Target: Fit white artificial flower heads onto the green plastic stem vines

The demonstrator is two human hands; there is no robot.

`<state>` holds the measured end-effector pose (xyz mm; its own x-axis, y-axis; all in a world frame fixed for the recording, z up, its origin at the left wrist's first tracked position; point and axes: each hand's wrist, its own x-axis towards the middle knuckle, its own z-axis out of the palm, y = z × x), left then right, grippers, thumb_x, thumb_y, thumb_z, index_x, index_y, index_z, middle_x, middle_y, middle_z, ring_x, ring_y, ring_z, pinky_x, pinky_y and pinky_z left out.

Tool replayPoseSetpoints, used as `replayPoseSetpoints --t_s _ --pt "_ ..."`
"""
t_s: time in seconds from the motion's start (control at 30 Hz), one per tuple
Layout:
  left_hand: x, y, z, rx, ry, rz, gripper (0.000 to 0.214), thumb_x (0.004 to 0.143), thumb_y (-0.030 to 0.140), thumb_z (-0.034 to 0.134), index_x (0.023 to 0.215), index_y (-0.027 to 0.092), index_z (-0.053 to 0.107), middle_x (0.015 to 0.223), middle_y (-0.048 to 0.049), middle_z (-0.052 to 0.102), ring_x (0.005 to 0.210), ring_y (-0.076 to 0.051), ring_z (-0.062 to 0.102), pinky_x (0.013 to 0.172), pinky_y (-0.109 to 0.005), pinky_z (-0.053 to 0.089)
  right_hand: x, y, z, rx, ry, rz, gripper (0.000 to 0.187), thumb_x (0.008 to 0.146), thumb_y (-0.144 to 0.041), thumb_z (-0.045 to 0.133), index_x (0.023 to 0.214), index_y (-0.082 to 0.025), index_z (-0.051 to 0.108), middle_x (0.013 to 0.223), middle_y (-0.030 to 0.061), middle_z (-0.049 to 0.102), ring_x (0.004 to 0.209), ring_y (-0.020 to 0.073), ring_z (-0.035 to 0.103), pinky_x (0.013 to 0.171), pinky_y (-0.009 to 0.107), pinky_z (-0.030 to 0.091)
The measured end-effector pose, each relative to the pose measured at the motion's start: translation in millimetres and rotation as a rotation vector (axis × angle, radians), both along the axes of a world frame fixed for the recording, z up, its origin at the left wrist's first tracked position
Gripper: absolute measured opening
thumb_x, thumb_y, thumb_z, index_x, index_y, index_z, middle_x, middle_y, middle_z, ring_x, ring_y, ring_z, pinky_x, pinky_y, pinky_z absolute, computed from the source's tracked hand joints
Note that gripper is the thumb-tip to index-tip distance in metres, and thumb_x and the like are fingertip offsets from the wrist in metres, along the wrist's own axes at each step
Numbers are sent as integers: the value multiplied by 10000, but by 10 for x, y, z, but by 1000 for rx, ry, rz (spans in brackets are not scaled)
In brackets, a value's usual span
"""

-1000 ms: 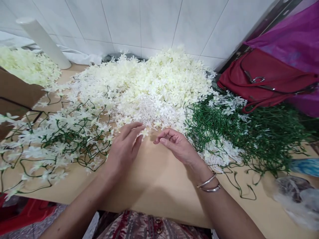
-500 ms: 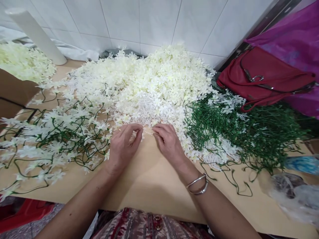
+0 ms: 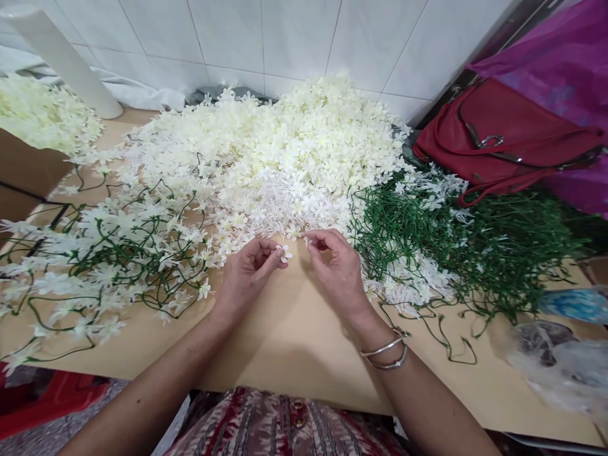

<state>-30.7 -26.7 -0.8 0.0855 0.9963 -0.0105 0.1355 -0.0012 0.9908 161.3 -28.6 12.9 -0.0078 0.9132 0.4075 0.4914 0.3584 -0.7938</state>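
Observation:
Between the thumb and fingers of my left hand (image 3: 247, 272) is a small white artificial flower (image 3: 285, 254). My right hand (image 3: 341, 269), a short gap to the right, is closed in a pinch on a tiny whitish piece whose kind I cannot make out. Both hands are just above the tabletop (image 3: 280, 342), at the front edge of a big heap of loose cream flower heads (image 3: 304, 142). Thin white pieces (image 3: 270, 215) lie along the heap's near side, close to my fingertips.
White flowers on green stems (image 3: 137, 253) are spread at left. Bunched green stems (image 3: 427, 234) lie at right, by a red handbag (image 3: 513, 136). A white roll (image 3: 66, 63) stands at the back left, near a cardboard box (image 3: 28, 164). A plastic bag (image 3: 560, 361) is front right.
My hands have drawn back from the heap's edge and moved apart. A white flower now shows in my left fingers, and a tiny pale piece in my right.

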Motion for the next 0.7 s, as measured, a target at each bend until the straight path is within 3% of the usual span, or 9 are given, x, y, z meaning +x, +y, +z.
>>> replayPoseSetpoints --t_s 0.2,0.4,0.7 --pt "13 0 41 -20 -85 0 330 917 491 751 1023 186 682 847 -16 766 828 -182 796 740 -235 592 -33 -24 75 -11 140 33 142 917 -131 647 930 -245 731 942 35 742 898 196 693 861 345 561" --pt "28 -6 24 -34 -128 -11 324 904 472 770 1028 184 686 905 -26 781 861 -186 804 763 -231 599 -119 -102 63 -9 233 37 77 926 -190 705 889 -258 704 962 41 762 953 216 720 924 382 556" --pt "14 -15 -12 -20 -90 -45 272 908 428 771 1039 196 711 869 -28 785 811 -163 758 737 -232 572 -148 -95 12 139 -97 60 195 948 -110 640 827 -257 598 907 37 757 911 229 712 873 410 499"
